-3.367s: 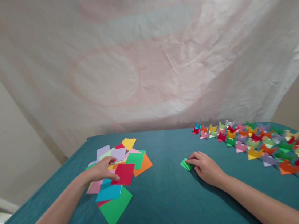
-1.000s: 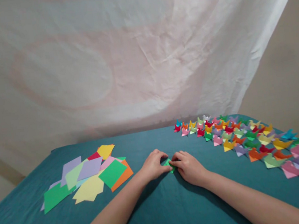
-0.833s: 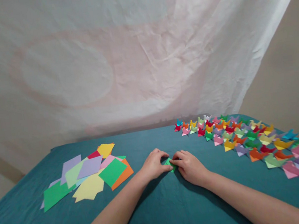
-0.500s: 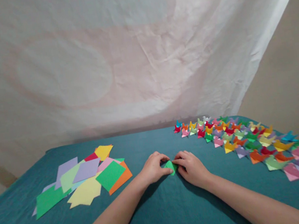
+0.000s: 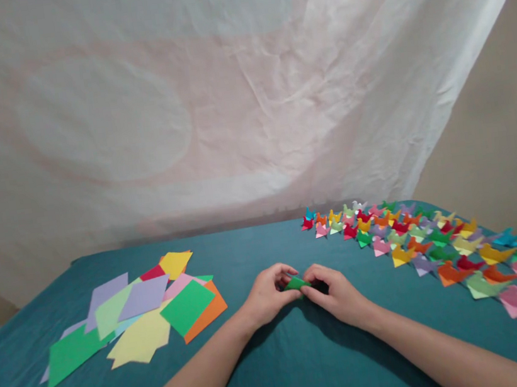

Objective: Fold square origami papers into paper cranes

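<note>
A small folded piece of green paper [image 5: 297, 283] is between my two hands, over the middle of the table. My left hand [image 5: 270, 289] pinches its left side, with the thumb at the near edge and the fingers curled behind. On the other side, my right hand [image 5: 328, 286] grips the right part between thumb and forefinger. Fingers cover both ends of the paper, so its full shape is hidden.
On the left lies a loose pile of coloured paper sheets [image 5: 142, 297]. Rows of small folded paper birds [image 5: 424, 264] in many colours stand along the right side. Behind the teal-covered table [image 5: 263, 377] hangs a pale cloth [image 5: 229, 115].
The green paper has gone from an upright triangle to a flatter, narrower strip. My right fingers have shifted over its far edge, and the thumb now presses its near side. The view has shifted slightly.
</note>
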A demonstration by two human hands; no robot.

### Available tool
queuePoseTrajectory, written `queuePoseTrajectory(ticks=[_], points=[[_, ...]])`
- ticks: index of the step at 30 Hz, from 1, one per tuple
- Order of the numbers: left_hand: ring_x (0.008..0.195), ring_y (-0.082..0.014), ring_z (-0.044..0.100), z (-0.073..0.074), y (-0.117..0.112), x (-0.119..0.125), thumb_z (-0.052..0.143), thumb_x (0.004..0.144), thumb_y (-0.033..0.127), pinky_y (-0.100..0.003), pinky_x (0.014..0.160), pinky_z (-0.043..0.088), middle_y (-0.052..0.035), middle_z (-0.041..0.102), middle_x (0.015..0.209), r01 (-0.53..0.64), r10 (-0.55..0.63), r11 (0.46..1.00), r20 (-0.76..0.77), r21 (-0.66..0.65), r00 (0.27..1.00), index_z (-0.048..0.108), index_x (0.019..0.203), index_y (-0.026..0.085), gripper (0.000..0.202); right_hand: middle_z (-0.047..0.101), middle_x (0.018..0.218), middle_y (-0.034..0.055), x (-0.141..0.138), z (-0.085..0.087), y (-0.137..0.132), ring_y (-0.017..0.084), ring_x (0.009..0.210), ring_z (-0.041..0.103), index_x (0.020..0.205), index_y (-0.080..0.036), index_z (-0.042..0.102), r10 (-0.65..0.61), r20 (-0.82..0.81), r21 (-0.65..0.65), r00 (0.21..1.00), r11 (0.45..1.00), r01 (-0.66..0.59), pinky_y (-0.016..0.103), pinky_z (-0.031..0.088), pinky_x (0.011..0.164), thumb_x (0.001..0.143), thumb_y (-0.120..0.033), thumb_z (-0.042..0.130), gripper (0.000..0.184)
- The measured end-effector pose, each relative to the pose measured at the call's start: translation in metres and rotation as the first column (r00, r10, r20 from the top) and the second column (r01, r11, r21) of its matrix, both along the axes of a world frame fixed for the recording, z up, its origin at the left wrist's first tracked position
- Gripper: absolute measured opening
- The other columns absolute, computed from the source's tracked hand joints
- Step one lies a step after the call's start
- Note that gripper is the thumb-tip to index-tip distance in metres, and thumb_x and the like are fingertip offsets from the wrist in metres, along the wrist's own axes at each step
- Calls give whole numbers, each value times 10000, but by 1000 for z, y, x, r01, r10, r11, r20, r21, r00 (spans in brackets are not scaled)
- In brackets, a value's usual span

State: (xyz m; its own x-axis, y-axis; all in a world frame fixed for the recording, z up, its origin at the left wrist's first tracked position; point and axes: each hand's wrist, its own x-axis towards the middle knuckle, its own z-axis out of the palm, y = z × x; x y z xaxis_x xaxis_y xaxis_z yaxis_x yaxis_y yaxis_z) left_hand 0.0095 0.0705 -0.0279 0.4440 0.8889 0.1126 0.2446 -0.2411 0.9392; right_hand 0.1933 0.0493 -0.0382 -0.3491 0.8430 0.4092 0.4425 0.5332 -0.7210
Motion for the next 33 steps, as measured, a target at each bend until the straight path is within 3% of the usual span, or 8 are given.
queuePoseTrajectory(ticks=[5, 13, 17, 21, 27, 33], points=[[605, -95, 505, 3, -1, 2, 715, 642, 204, -209, 569, 385, 16, 591, 678, -51, 51, 999, 21, -19, 998, 614, 837, 131, 232, 558, 730, 2, -3, 4, -6, 129, 663, 505, 805, -175, 553, -5, -55, -31, 998, 1000, 3, 235, 402, 615, 856, -247, 497, 105], [605, -103, 530, -2, 1, 3, 739, 634, 257, -215, 578, 407, -4, 617, 692, -52, 59, 996, 108, -69, 992, 623, 831, 121, 266, 530, 644, -15, -4, 3, -6, 123, 584, 478, 781, -174, 558, -59, -41, -37, 997, 998, 57, 228, 387, 561, 861, -280, 487, 151], [628, -118, 524, 0, 1, -1, 647, 750, 347, -230, 596, 401, -26, 627, 710, -46, 45, 998, 26, 31, 999, 667, 795, 125, 227, 547, 643, -8, -2, 2, -5, 128, 588, 495, 756, -179, 561, -101, -11, 18, 995, 995, 101, 235, 397, 572, 852, -275, 502, 148], [653, -129, 522, 2, 1, -3, 624, 774, 375, -237, 616, 401, -26, 623, 724, -70, 70, 991, 6, 114, 998, 681, 789, 138, 245, 560, 676, -4, -3, 2, -5, 130, 609, 512, 795, -183, 557, -106, -23, 40, 994, 994, 106, 235, 408, 587, 853, -275, 501, 123], [681, -133, 546, 2, 2, 0, 657, 742, 398, -245, 668, 426, -20, 631, 740, -64, 71, 997, 209, -42, 975, 635, 773, 131, 270, 554, 675, -13, -4, 2, -5, 124, 599, 505, 769, -185, 528, -74, -37, 15, 997, 997, 74, 227, 397, 564, 824, -266, 539, 98], [617, -110, 514, 2, 1, 1, 659, 739, 356, -231, 612, 407, -10, 610, 710, -103, 107, 994, 182, -27, 977, 623, 778, 123, 238, 580, 747, 12, -3, 1, -4, 140, 669, 537, 838, -183, 535, -123, -94, 33, 988, 991, 126, 249, 433, 631, 858, -254, 490, 86]])
